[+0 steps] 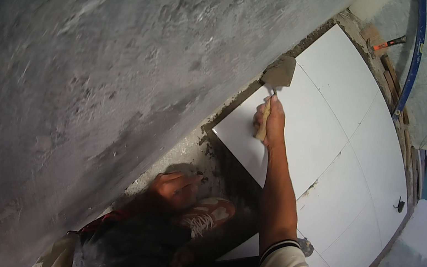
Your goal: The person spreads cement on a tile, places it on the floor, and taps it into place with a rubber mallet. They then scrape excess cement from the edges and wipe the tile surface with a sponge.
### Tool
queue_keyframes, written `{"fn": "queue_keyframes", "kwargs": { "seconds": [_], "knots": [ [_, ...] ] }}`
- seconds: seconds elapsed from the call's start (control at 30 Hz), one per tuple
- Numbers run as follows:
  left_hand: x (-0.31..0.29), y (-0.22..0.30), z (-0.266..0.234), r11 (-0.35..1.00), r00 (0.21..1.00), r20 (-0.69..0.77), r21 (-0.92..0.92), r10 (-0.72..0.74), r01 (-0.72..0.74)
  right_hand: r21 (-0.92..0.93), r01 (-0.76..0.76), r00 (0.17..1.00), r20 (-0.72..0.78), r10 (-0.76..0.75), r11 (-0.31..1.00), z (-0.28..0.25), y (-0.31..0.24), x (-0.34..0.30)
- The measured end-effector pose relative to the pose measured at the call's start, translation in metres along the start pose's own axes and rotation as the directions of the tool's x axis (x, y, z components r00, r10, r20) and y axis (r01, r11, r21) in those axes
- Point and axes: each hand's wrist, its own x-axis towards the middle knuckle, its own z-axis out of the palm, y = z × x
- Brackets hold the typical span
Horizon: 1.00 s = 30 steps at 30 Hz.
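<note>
My right hand (271, 119) is closed round the wooden handle of a trowel (280, 72). The trowel's broad, mortar-smeared blade lies along the gap between the white floor tiles (336, 97) and the grey wall. Under that forearm, a tile corner (225, 131) sits beside rough, dark mortar. My left hand (176, 188) is low by the wall, next to a red and white shoe (207, 215). It holds nothing that I can see, and its fingers are loosely stretched out.
A rough grey plastered wall (113, 61) fills the left side. Beyond the tiles lie a blue spirit level (415, 59), a hammer (388, 44) with orange on its handle and wooden strips (392, 83). A small black object (399, 204) rests on the tiles at the right.
</note>
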Motion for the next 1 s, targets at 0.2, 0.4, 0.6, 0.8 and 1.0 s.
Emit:
{"fn": "queue_keyframes", "kwargs": {
  "seconds": [0.2,0.4,0.6,0.8,1.0],
  "knots": [
    [-0.023,0.002,-0.02,0.997,0.995,-0.074,-0.031,-0.069,0.066,-0.217,-0.126,0.986,0.077,0.146,0.968,0.003,0.039,-0.153],
    [-0.032,-0.005,-0.013,0.998,0.991,-0.123,-0.033,0.043,-0.047,-0.773,-0.022,0.999,-0.04,-0.014,0.634,-0.006,0.088,-0.25],
    [-0.036,-0.001,-0.011,0.997,0.993,-0.101,-0.036,0.067,-0.071,-0.246,0.0,0.99,-0.139,-0.036,0.969,0.036,-0.011,-0.082],
    [-0.029,-0.002,-0.001,0.992,0.991,-0.102,-0.08,0.088,-0.096,-0.218,-0.062,0.978,-0.21,0.015,0.974,0.029,-0.052,0.034],
    [-0.033,-0.009,-0.008,0.991,0.986,-0.1,-0.022,0.13,-0.133,-0.282,-0.151,0.964,-0.256,0.077,0.947,0.051,-0.046,0.038]
  ]
}}
